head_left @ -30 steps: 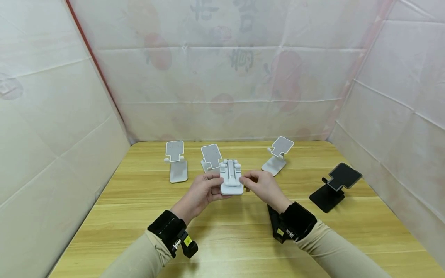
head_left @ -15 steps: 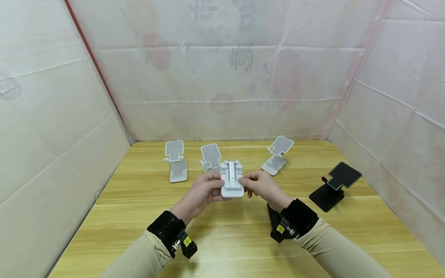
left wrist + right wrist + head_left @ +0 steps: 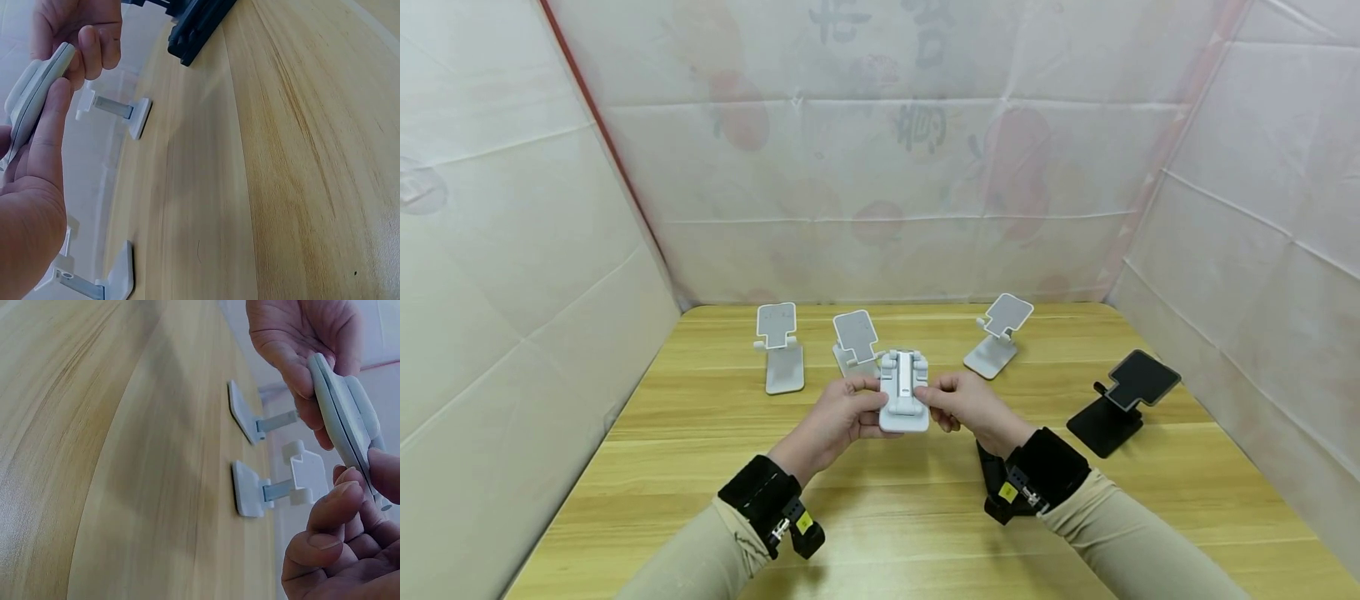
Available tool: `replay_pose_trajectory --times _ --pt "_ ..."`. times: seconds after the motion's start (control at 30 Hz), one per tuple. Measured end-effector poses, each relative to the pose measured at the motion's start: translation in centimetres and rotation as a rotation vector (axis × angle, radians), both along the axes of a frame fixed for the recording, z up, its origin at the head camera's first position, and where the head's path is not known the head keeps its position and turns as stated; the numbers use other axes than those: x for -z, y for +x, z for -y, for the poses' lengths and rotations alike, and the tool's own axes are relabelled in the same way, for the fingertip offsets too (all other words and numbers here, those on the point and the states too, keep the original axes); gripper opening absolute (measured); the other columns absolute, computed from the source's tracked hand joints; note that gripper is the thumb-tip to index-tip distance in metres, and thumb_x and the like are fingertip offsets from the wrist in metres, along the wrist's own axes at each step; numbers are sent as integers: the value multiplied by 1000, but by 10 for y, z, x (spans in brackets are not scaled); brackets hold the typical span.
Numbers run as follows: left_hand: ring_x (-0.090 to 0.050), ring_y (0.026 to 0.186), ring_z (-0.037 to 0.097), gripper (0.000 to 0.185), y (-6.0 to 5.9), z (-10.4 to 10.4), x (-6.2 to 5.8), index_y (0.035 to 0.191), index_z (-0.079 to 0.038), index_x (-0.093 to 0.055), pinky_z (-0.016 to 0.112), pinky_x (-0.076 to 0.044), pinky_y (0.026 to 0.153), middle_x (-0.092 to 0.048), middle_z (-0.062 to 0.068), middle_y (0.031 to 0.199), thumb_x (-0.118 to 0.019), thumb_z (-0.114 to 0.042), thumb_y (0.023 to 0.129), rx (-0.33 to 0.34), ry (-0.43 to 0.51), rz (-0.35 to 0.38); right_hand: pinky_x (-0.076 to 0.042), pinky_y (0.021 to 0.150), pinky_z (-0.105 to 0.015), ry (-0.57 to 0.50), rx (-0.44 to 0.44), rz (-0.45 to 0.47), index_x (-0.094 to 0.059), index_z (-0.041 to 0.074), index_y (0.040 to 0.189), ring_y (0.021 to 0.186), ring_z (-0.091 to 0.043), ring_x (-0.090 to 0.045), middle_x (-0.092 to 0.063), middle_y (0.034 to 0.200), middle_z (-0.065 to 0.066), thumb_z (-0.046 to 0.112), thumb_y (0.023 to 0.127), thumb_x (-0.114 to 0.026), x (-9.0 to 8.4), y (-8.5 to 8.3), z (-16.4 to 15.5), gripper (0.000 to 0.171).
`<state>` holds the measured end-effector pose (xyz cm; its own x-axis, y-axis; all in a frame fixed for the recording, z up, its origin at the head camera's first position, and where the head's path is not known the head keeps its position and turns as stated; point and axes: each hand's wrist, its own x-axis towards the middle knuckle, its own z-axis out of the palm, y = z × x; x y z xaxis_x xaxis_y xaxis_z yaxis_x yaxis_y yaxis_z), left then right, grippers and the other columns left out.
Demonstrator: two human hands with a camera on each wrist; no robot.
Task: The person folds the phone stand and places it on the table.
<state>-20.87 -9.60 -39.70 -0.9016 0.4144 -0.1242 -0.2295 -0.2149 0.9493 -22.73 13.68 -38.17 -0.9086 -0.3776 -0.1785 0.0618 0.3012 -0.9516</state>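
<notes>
I hold a folded white plastic phone stand (image 3: 903, 393) in the air above the wooden tabletop (image 3: 880, 500), between both my hands, just in front of my chest line. My left hand (image 3: 837, 418) grips its left edge, thumb on top and fingers (image 3: 44, 134) curled beneath. My right hand (image 3: 968, 404) pinches the right edge the same way, its fingers (image 3: 325, 522) bent round the slim body. Both hands are closed on the stand; neither is nearer than the other, since it sits midway between them. Its long axis runs away from me, the hinged end with the little prongs pointing to the far wall, the rounded base end toward me. Beyond it stand three opened white phone stands (image 3: 780, 350) in a row on the tabletop, one of them just behind the stand I hold, and an opened black phone stand (image 3: 1122, 402) sits well apart to my right.
</notes>
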Motion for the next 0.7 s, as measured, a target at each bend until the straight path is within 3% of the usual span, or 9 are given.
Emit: replay_pose_trajectory --times 0.37,0.7 --pt "-76 93 29 32 0 -1 0 130 10 -52 51 -61 92 -71 27 116 -54 -8 104 22 -50 16 -35 51 -21 -9 -29 11 -61 6 77 56 -12 -43 -54 63 0 26 102 -66 -2 1 -4 32" --pt "-76 89 29 39 2 0 2 136 12 -55 46 -64 88 -72 25 112 -56 -11 104 53 -120 10 -34 51 -21 -14 -25 37 -59 3 79 56 -11 -43 -53 63 0 24 102 -64 1 4 -11 31"
